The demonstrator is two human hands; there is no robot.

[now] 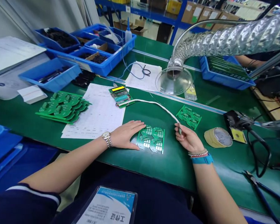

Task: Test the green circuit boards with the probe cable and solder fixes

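Observation:
A green circuit board panel point(151, 139) lies flat on the green mat in front of me. My left hand point(129, 134) rests at its left edge, fingers stretched out and thumb apart. Pinched in my right hand point(188, 137), to the right of the panel, is a small probe point(179, 129) at the end of a white sleeved cable point(154, 103). That cable runs back to a small tester board point(120, 97) with a lit yellow display. Another green panel point(189, 117) lies just beyond my right hand. A stack of similar panels point(63, 107) sits at the left, partly on printed sheets point(95, 115).
A clear fume hood point(174, 81) on a silver duct point(219, 40) hangs over the back. Blue parts bins point(107, 63) stand at back left, and a blue bin of boards point(226, 82) at back right. A round tin point(218, 137) and pliers point(259, 186) lie to the right.

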